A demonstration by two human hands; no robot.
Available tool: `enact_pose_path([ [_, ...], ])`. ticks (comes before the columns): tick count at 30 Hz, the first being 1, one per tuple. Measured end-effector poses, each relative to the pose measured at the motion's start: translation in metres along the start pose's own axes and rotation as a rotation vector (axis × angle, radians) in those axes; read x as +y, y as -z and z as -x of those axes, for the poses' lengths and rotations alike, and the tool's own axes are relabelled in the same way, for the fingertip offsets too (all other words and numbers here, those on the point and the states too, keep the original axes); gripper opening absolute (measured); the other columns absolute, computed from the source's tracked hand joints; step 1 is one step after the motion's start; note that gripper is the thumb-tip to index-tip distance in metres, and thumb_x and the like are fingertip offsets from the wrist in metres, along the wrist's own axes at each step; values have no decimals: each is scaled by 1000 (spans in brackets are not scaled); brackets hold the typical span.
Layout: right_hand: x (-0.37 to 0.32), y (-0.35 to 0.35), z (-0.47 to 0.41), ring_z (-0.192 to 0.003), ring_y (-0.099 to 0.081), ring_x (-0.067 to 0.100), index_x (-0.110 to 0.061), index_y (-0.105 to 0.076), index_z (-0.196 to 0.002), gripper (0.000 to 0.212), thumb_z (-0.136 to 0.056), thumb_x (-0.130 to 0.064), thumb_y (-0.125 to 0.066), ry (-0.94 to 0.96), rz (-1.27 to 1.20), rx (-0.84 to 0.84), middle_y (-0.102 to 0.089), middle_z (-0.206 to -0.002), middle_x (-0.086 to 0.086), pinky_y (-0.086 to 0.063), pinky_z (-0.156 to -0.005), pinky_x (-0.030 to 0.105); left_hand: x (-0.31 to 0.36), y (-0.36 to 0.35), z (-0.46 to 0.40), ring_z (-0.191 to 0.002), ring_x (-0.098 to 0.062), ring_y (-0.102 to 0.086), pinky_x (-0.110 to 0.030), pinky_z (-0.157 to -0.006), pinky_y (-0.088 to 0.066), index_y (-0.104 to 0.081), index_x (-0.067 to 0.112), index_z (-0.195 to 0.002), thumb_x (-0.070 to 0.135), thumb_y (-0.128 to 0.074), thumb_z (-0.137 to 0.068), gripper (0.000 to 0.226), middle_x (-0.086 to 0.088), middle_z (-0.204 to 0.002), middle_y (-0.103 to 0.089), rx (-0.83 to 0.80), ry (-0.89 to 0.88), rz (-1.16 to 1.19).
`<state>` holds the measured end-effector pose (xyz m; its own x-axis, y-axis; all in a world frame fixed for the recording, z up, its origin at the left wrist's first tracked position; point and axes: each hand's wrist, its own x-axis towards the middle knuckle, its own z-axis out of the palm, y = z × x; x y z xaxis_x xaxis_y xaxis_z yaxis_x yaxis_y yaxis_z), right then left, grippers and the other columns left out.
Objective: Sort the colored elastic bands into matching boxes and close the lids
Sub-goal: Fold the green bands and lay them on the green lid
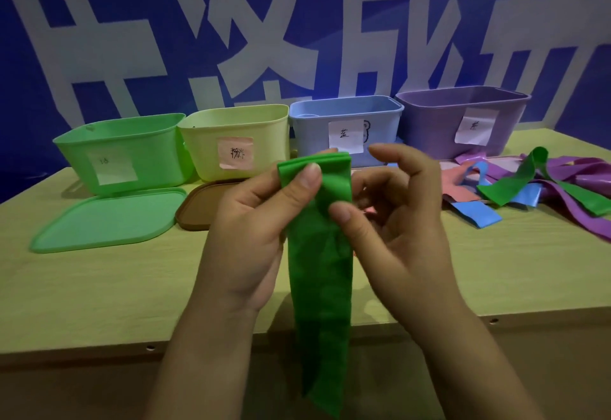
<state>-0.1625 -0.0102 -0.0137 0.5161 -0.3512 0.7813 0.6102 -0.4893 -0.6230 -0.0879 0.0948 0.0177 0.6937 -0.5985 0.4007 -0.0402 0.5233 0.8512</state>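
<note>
Dangling below the table edge, the green elastic band is held up in front of the boxes, its top end folded over. Her left hand pinches that fold, thumb on its front. Right hand presses its thumb to the band's edge, other fingers loosely curled and spread. Behind stand the green box, yellow box, blue box and purple box, all lidless. More bands lie heaped at right.
</note>
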Motion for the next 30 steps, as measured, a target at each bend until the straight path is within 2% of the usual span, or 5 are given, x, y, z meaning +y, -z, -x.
enact_pose_path([
  [5, 19, -3, 14, -71, -55, 1, -51, -25, -130, 62, -88, -18, -55, 114, 84, -36, -53, -79, -10, -42, -66, 12, 5, -8, -8, -76, -19, -70, -32, -70, -59, -75, 8, -78, 17, -62, -70, 18, -9, -79, -73, 4, 96, 42],
  [8, 21, 0, 16, -80, -60, 4, -47, -42, -120, 42, -89, -22, -53, 75, 126, -94, -59, -96, -19, -46, -65, 16, 8, -10, -11, -86, -25, -71, -42, -78, -58, -70, 4, -92, 18, -56, -77, 25, -15, -91, -73, -41, 123, 79],
  [13, 23, 5, 21, -82, -56, -4, -28, -64, -96, 12, -88, -26, -55, 32, 150, -214, -63, -90, -15, -41, -69, 10, 13, -17, -19, -82, -22, -72, -42, -79, -56, -66, 4, -95, 22, -54, -78, 27, -11, -90, -74, -60, 130, 17],
  [23, 34, 10, 38, -100, -60, -5, -34, -69, -97, 27, -86, -10, -64, -290, 20, -477, -66, -97, -30, -42, -83, 8, 38, -21, -39, -81, -18, -72, -32, -71, -59, -63, 6, -96, 16, -47, -95, 19, -6, -85, -75, 27, 41, 34],
  [30, 36, 12, 42, -94, -62, -5, -18, -72, -99, 20, -87, -6, -62, -356, 39, -549, -67, -90, -27, -44, -82, 10, 43, -22, -48, -83, -18, -72, -33, -73, -59, -63, 6, -100, 15, -48, -95, 18, -6, -85, -75, 42, 2, -16],
])
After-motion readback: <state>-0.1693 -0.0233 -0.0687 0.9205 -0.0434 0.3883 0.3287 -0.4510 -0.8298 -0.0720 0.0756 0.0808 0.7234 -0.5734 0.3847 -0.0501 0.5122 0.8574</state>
